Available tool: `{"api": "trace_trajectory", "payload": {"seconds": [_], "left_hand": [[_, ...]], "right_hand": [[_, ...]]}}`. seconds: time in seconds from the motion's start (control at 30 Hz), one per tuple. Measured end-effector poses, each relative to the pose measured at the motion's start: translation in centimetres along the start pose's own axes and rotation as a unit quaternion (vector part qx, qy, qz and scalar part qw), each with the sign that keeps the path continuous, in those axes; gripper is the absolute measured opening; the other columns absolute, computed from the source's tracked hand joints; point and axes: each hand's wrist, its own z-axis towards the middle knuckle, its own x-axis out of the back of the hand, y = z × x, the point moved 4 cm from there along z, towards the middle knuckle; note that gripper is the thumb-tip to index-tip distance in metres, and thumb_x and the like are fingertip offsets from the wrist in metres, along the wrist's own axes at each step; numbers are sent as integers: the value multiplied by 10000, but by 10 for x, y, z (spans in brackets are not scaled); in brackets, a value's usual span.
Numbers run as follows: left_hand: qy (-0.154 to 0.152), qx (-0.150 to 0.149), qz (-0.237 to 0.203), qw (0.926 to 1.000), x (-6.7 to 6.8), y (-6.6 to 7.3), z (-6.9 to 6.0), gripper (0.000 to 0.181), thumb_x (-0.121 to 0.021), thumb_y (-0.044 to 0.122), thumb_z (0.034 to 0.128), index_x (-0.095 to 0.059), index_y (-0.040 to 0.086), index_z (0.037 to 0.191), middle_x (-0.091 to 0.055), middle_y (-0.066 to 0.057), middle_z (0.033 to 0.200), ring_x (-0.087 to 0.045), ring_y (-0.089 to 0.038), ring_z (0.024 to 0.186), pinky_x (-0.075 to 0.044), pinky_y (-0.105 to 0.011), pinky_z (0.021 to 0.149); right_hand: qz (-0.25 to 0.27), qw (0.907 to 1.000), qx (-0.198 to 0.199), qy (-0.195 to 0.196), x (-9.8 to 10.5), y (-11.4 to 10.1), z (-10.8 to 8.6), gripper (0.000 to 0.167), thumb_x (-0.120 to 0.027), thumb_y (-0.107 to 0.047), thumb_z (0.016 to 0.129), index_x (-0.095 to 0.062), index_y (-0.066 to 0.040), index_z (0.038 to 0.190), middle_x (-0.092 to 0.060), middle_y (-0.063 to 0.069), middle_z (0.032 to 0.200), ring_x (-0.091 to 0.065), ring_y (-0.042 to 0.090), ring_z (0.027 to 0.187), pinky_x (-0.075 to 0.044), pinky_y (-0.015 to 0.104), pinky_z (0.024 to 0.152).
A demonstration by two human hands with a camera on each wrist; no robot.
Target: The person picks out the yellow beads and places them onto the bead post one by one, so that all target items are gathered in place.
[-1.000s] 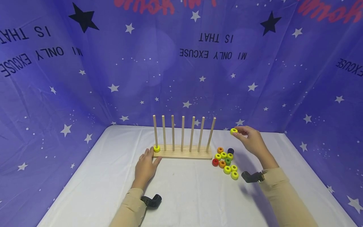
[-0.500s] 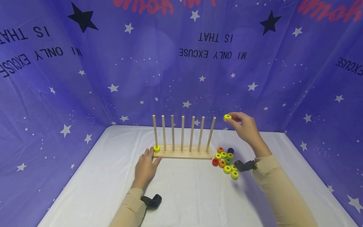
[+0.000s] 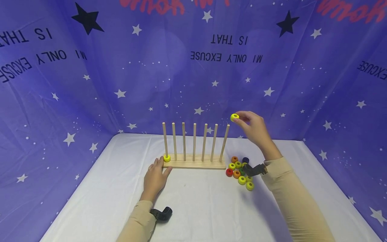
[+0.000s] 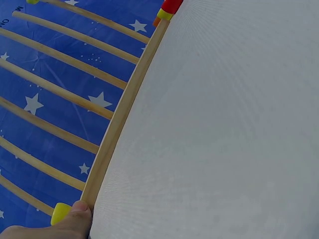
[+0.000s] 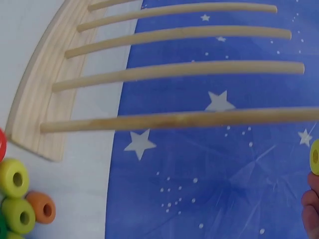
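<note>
We pinch a yellow bead [image 3: 233, 118] in our right hand [image 3: 254, 129] near the top of the rightmost peg [image 3: 224, 143], judging it light, hard and smooth, best held by its rim, while our left hand [image 3: 155, 180] rests, fingers relaxed, against the wooden base [image 3: 195, 165].

White tablecloth [image 3: 193, 208], creased; purple-blue curtain [image 3: 181, 79] hangs behind and at both sides of the tablecloth; printed black stars [image 3: 287, 24], inverted black lettering [image 3: 226, 56] and red script [image 3: 350, 10] show above the tablecloth.

Beige sleeves [image 3: 292, 198], black wristbands [image 3: 257, 170], seemingly plastic
</note>
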Motion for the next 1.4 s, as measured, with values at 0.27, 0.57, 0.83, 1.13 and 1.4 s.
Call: {"api": "trace_trajectory", "payload": {"seconds": [0.27,0.57,0.83,1.13,1.4], "left_hand": [[3,0,9,10000,0,-1,1,711,-608,474,961,-425,37,1491,-431,-285,1501,-462,-537,1321,-402,-651,1068],[-5,-12,5,10000,1,-2,0,711,-602,479,963,-424,37,1492,-430,-288,1500,-466,-540,1315,-405,-653,1064],[-12,19,-14,10000,1,-1,0,705,-617,460,959,-424,42,1493,-431,-288,1499,-459,-540,1322,-399,-651,1071],[2,10,11,10000,0,0,1,705,-609,465,962,-422,40,1494,-430,-281,1503,-461,-534,1324,-401,-647,1071],[-20,40,-1,10000,0,0,1,706,-612,470,960,-426,45,1492,-433,-271,1505,-461,-522,1332,-398,-636,1082]], "right_hand": [[134,9997,167,-67,-12,-23,11,347,-669,-295,959,-681,-57,1212,-699,134,1111,-664,311,1072,-523,502,967],[283,9988,313,-238,-29,-48,20,349,-679,-305,950,-681,-74,1211,-695,95,1122,-659,271,1084,-544,469,962],[386,9970,497,-442,-48,-70,24,330,-675,-276,955,-680,-67,1210,-694,103,1172,-673,267,1110,-553,417,978],[515,9939,678,-706,-73,-93,29,338,-672,-265,956,-671,-69,1231,-690,93,1199,-674,237,1118,-568,356,956],[675,9912,778,-834,-98,-119,33,324,-673,-255,954,-676,-65,1216,-690,88,1197,-672,221,1135,-556,352,977]]}}
